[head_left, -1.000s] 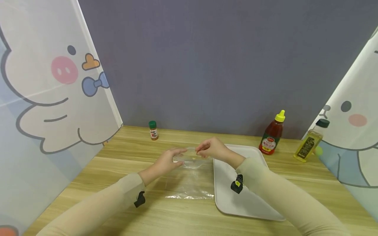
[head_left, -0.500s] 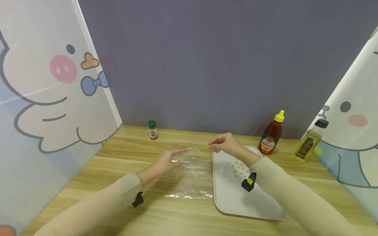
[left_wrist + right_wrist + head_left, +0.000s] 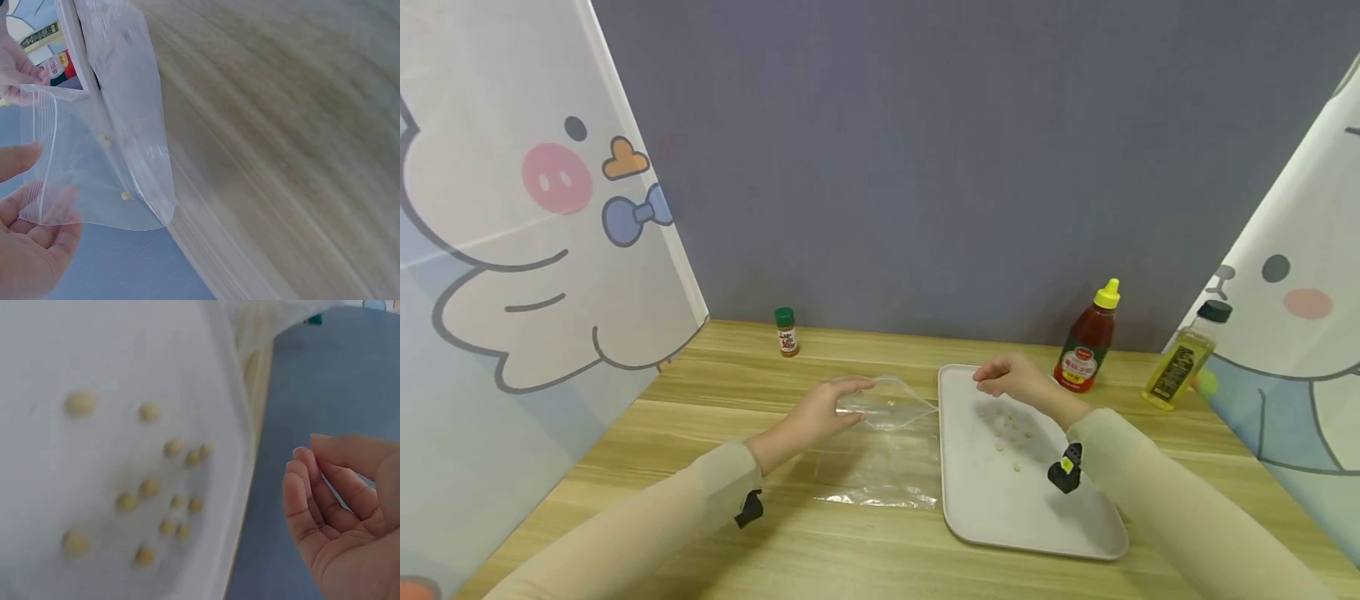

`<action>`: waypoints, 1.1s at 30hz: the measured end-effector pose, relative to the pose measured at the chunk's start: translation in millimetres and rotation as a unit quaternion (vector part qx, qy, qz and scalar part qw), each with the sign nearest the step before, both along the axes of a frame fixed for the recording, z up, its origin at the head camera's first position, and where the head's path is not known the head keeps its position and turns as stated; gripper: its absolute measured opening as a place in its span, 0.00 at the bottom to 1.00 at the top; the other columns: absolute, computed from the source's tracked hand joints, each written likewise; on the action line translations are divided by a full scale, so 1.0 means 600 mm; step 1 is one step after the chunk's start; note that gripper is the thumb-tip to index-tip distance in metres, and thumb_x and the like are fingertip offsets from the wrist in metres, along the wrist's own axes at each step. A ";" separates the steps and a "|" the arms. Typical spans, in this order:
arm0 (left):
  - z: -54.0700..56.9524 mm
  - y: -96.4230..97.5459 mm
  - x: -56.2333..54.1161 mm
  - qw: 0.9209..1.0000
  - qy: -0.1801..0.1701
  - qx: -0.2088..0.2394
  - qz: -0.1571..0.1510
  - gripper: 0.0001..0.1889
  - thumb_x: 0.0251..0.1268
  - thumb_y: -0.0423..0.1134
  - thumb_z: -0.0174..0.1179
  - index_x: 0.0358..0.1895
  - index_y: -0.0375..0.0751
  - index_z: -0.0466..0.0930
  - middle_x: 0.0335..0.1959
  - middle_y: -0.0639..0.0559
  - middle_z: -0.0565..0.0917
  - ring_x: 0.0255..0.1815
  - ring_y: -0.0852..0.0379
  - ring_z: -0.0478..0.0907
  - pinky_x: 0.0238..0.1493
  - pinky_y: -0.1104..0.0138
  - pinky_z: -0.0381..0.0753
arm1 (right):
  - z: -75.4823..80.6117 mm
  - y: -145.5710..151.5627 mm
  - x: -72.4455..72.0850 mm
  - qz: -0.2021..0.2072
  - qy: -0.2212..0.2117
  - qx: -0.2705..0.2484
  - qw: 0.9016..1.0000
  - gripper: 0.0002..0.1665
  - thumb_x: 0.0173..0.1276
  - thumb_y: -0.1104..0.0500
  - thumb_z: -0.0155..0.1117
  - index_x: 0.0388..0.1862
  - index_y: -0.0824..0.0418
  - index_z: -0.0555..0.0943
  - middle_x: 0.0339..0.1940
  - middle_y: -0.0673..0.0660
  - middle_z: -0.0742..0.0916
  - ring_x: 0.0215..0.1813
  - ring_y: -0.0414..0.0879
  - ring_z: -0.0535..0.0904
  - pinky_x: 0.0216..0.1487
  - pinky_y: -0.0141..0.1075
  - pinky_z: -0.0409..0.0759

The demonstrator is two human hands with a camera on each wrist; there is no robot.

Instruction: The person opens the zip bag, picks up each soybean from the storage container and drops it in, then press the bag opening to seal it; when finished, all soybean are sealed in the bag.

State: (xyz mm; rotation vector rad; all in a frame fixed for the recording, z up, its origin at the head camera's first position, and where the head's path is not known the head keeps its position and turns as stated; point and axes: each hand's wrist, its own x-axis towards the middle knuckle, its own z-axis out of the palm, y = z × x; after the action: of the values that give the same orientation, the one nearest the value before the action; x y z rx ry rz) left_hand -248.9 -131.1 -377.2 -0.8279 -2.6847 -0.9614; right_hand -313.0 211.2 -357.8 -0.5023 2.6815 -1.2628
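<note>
My left hand [image 3: 816,417] grips a clear zip bag [image 3: 883,471] by the side of its mouth, thumb and fingers spread across the opening. The bag's mouth gapes, and in the left wrist view a couple of small yellow beans [image 3: 126,195] show inside the bag. Over the far part of the white tray [image 3: 981,504] hovers my right hand [image 3: 1018,382], fingers loosely bent, thumb close to the index fingertip and nothing visible between them. Several round yellow beans, like soybeans [image 3: 149,487], lie scattered on the tray below it.
At the back right stand a red sauce bottle [image 3: 1083,346] with a yellow cap and an oil bottle [image 3: 1183,358] with a dark cap. A small green-capped spice jar [image 3: 787,333] is at the back left. A grey panel [image 3: 895,167] closes off the table's far side.
My right hand has moved right, from the bag's mouth to above the tray. The left hand keeps its hold on the bag almost in place.
</note>
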 end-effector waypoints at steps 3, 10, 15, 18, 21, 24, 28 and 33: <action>0.001 0.001 0.001 1.000 0.003 -0.002 0.002 0.27 0.56 0.32 0.68 0.62 0.39 0.75 0.61 0.42 0.78 0.57 0.45 0.80 0.60 0.53 0.79 | -0.004 0.016 -0.001 0.001 -0.002 0.033 0.999 0.15 0.64 0.64 0.65 0.46 0.73 0.82 0.41 0.62 0.88 0.40 0.46 0.82 0.45 0.42 0.84; 0.001 0.000 0.001 1.000 0.001 0.001 -0.003 0.27 0.56 0.31 0.68 0.62 0.39 0.75 0.62 0.43 0.78 0.57 0.44 0.79 0.61 0.53 0.79 | -0.022 0.052 -0.005 -0.009 -0.020 0.075 0.997 0.12 0.62 0.63 0.68 0.43 0.69 0.85 0.41 0.61 0.88 0.39 0.43 0.79 0.40 0.32 0.80; -0.001 -0.001 0.000 1.000 -0.004 0.007 -0.006 0.28 0.56 0.31 0.68 0.62 0.38 0.75 0.62 0.42 0.78 0.57 0.42 0.79 0.60 0.52 0.78 | -0.039 0.060 -0.005 -0.019 -0.041 0.097 0.994 0.10 0.60 0.60 0.71 0.39 0.64 0.86 0.36 0.54 0.89 0.36 0.42 0.76 0.38 0.32 0.78; -0.001 -0.002 0.002 1.000 -0.009 0.009 -0.005 0.28 0.56 0.30 0.68 0.63 0.38 0.75 0.62 0.42 0.77 0.57 0.42 0.79 0.60 0.50 0.78 | -0.046 0.060 -0.004 -0.007 -0.035 0.099 0.994 0.10 0.58 0.59 0.73 0.37 0.64 0.86 0.33 0.53 0.89 0.33 0.41 0.75 0.36 0.32 0.77; -0.002 -0.003 0.003 1.000 -0.012 0.009 -0.003 0.28 0.56 0.30 0.68 0.63 0.39 0.74 0.63 0.41 0.77 0.57 0.42 0.78 0.60 0.50 0.79 | -0.052 0.059 -0.004 0.003 -0.025 0.097 0.995 0.10 0.58 0.60 0.73 0.36 0.65 0.86 0.31 0.53 0.89 0.32 0.40 0.75 0.36 0.32 0.76; -0.002 -0.003 0.004 1.000 -0.009 0.006 -0.001 0.28 0.56 0.30 0.68 0.63 0.39 0.75 0.63 0.41 0.77 0.57 0.42 0.79 0.60 0.51 0.79 | -0.056 0.058 -0.005 0.002 -0.023 0.100 0.995 0.09 0.58 0.60 0.73 0.35 0.65 0.86 0.30 0.52 0.88 0.32 0.40 0.74 0.35 0.32 0.75; -0.001 -0.002 0.004 1.000 -0.013 0.010 -0.004 0.28 0.56 0.30 0.68 0.63 0.39 0.74 0.63 0.41 0.77 0.58 0.42 0.79 0.60 0.50 0.78 | -0.059 0.057 -0.009 0.003 -0.015 0.108 0.994 0.07 0.59 0.61 0.72 0.34 0.64 0.87 0.30 0.52 0.88 0.31 0.41 0.73 0.34 0.32 0.74; -0.002 -0.003 0.004 1.000 -0.015 0.007 -0.001 0.28 0.56 0.30 0.68 0.63 0.39 0.74 0.63 0.42 0.77 0.58 0.43 0.78 0.60 0.52 0.79 | -0.057 0.056 -0.011 -0.012 0.001 0.117 0.993 0.06 0.60 0.60 0.71 0.35 0.63 0.86 0.31 0.53 0.88 0.33 0.42 0.74 0.33 0.32 0.74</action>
State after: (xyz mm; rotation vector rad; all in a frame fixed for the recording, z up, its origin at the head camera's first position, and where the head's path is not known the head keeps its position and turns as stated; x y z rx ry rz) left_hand -246.4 -133.1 -378.1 -0.8187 -2.7004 -1.0003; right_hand -319.4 244.8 -392.2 -0.4415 2.7954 -0.9353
